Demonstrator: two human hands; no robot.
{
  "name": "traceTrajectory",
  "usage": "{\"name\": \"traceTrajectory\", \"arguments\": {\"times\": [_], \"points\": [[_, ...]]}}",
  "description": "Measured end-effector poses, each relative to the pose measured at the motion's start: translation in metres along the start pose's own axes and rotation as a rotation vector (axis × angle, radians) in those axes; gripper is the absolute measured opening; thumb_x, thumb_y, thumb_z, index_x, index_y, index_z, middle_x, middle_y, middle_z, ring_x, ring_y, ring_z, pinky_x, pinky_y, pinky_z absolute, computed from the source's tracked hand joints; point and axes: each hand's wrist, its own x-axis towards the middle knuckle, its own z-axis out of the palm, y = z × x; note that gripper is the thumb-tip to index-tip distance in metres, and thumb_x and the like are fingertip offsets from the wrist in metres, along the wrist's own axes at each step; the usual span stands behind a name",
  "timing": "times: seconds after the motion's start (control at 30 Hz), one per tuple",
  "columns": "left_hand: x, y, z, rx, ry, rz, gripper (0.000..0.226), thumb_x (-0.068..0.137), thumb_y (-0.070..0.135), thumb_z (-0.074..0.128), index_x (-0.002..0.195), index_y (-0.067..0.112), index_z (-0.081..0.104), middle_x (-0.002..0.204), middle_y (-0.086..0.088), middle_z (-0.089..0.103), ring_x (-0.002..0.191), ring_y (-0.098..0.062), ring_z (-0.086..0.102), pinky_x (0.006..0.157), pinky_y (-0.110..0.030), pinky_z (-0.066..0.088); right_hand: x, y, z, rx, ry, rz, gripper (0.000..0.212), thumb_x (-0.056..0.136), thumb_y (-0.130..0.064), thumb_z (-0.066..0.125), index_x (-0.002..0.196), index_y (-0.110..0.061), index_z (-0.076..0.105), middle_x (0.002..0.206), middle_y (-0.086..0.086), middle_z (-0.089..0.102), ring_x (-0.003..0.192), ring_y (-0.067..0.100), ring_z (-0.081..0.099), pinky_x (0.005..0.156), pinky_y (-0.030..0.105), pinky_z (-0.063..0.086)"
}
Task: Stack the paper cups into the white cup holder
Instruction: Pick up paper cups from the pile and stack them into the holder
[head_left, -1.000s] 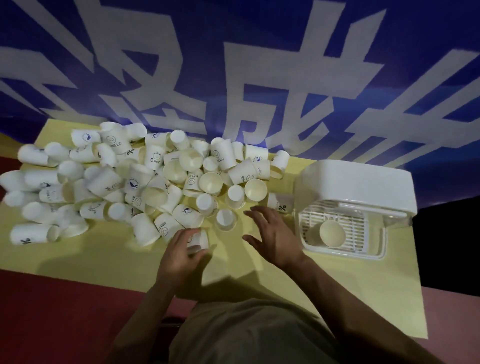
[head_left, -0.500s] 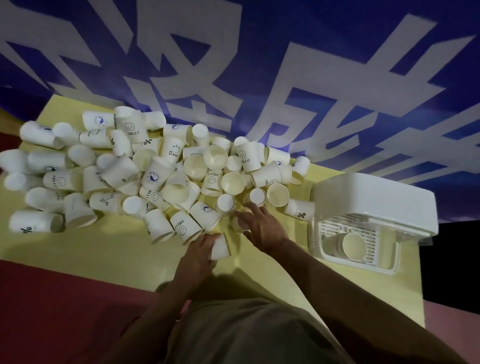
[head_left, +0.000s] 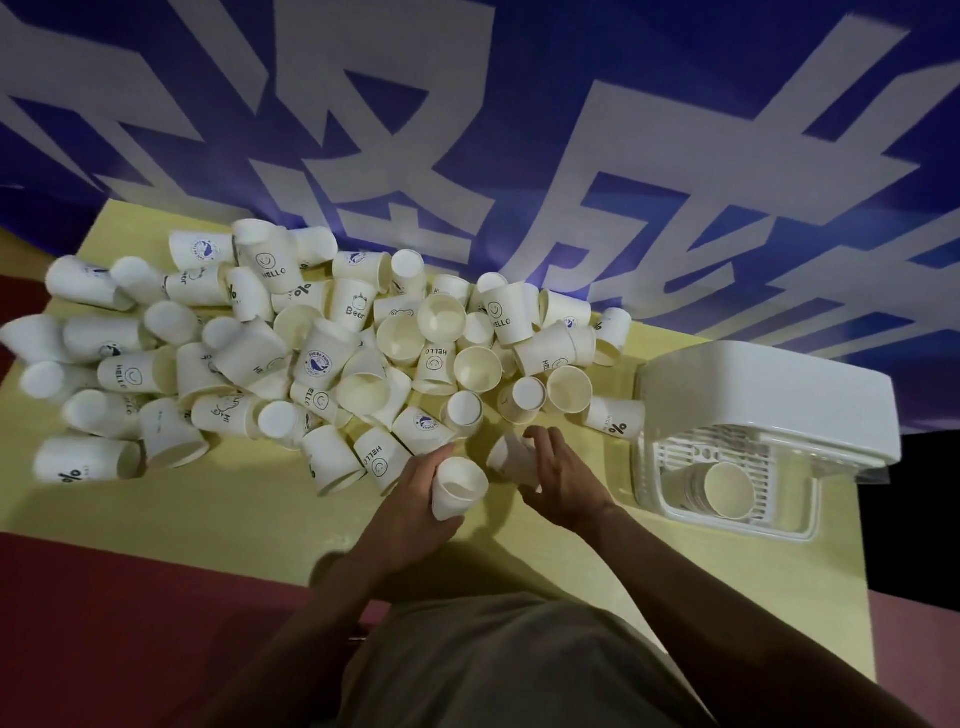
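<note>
Near the counter's front edge, the left hand (head_left: 415, 499) fingers wrap one cup (head_left: 457, 488), mouth up; right hand (head_left: 558, 480) fingers clasp another cup (head_left: 511, 460), nearer the white cup holder (head_left: 769, 395) at the right edge.

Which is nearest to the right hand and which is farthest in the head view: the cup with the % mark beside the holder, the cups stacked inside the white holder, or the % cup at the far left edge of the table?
From the right hand:
1. % cup beside the holder, just above-right of the hand.
2. Stacked cups in the white holder, to the right.
3. % cup at the far left, across the pile.
</note>
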Motion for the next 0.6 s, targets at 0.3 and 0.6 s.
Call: {"name": "traceTrajectory", "arguments": {"times": [0.3,0.6], "points": [[-0.006,0.021,-0.012,-0.008,0.008,-0.027,0.073,0.079,0.034,0.082,0.138,0.049,0.041,0.136,0.020,0.046,0.124,0.012,0.043,0.102,-0.025,0.042,-0.002,0.000,0.014,-0.062,-0.102,0.046,0.067,0.096,-0.039,0.068,0.151,-0.017,0.037,0.142,0.018,0.043,0.105,0.040,0.065,0.084,0.045,0.058],[-0.006,0.062,-0.001,0.021,-0.013,0.014,0.077,0.078,0.039,0.083,0.140,0.044,0.037,0.135,0.018,0.053,0.123,-0.006,0.053,0.102,-0.037,0.051,-0.042,0.011,-0.022,0.211,0.265,0.034,0.048,0.085,-0.039,0.082,0.115,-0.005,0.065,0.119,0.014,0.060,0.077,0.015,0.061,0.066,0.029,0.053]]}}
